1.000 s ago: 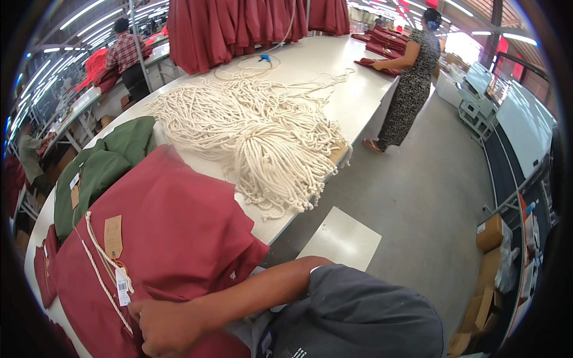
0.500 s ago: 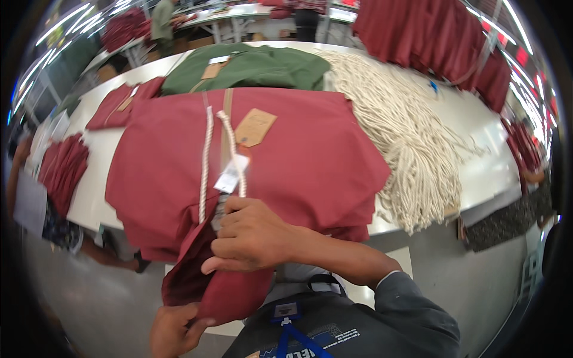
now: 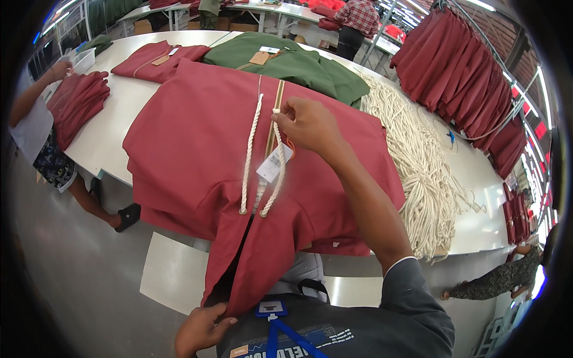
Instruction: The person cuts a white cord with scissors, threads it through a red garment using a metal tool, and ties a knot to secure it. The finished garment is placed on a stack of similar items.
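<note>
A dark red hooded jacket [image 3: 197,131] lies spread in front of me, its hood hanging over the near table edge. Two cream rope drawcords come out of eyelets at the hood's opening: the left drawcord [image 3: 251,143] lies loose, while my right hand [image 3: 307,122] is closed on the far end of the right drawcord [image 3: 279,191]. At the bottom, my left hand [image 3: 203,331] pinches the hood's lower tip [image 3: 230,298]. A white tag [image 3: 276,164] rests by the zip, close below my right hand. The brown tag is hidden behind that hand.
Beyond the jacket lie a folded green jacket [image 3: 310,65] and a smaller folded red one [image 3: 158,59]. A heap of cream ropes [image 3: 412,173] spreads along the right. Red garments [image 3: 453,65] hang on a rail at the back right. People [image 3: 358,21] stand around the table [image 3: 486,203].
My right hand has moved from the hood up to the far end of the right drawcord. Both drawcords now lie straighter, and my left hand keeps its hold on the hood.
</note>
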Motion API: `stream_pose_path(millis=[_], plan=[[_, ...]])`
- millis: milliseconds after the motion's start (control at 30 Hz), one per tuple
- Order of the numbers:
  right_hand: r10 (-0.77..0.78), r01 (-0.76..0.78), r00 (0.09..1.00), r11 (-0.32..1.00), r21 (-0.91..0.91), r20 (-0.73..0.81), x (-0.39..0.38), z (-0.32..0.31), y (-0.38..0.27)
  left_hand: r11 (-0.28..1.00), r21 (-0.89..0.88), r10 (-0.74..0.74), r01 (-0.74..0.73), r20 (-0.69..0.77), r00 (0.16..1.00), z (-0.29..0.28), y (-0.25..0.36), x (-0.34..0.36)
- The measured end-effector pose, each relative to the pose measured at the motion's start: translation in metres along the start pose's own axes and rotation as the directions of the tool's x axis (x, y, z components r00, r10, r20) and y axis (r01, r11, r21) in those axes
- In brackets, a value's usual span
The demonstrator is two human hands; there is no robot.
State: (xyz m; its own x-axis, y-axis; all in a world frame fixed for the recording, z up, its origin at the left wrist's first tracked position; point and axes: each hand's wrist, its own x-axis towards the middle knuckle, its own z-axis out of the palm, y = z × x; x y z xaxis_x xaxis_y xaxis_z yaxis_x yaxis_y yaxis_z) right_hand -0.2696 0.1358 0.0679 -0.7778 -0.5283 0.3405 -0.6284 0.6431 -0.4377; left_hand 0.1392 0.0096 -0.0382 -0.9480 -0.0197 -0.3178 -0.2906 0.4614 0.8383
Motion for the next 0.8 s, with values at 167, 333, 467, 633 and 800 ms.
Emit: stream_pose_path(millis=[167, 333, 467, 633, 800], plan=[[0.077, -0.069, 0.996, 0.985, -0.161, 0.043, 0.015, 0.027, 0.012, 0.987, -0.129, -0.090, 0.094, 0.035, 0.995, 0.025, -0.028, 0.001], [0.109, -0.105, 0.994, 0.988, -0.116, 0.022, 0.022, 0.032, 0.019, 0.966, -0.252, -0.066, 0.062, -0.007, 0.998, 0.052, -0.046, 0.009], [0.121, -0.121, 0.992, 0.993, 0.008, -0.047, 0.030, 0.030, 0.024, 0.966, -0.227, -0.128, 0.124, -0.003, 0.992, 0.055, -0.048, 0.010], [0.071, -0.034, 0.951, 0.991, 0.126, -0.302, 0.043, 0.016, 0.024, 0.971, -0.198, -0.140, 0.131, -0.033, 0.990, 0.057, -0.050, 0.013], [0.112, -0.006, 0.892, 0.972, 0.236, -0.438, 0.050, -0.011, 0.017, 0.975, -0.166, -0.168, 0.150, -0.097, 0.981, 0.064, -0.053, 0.017]])
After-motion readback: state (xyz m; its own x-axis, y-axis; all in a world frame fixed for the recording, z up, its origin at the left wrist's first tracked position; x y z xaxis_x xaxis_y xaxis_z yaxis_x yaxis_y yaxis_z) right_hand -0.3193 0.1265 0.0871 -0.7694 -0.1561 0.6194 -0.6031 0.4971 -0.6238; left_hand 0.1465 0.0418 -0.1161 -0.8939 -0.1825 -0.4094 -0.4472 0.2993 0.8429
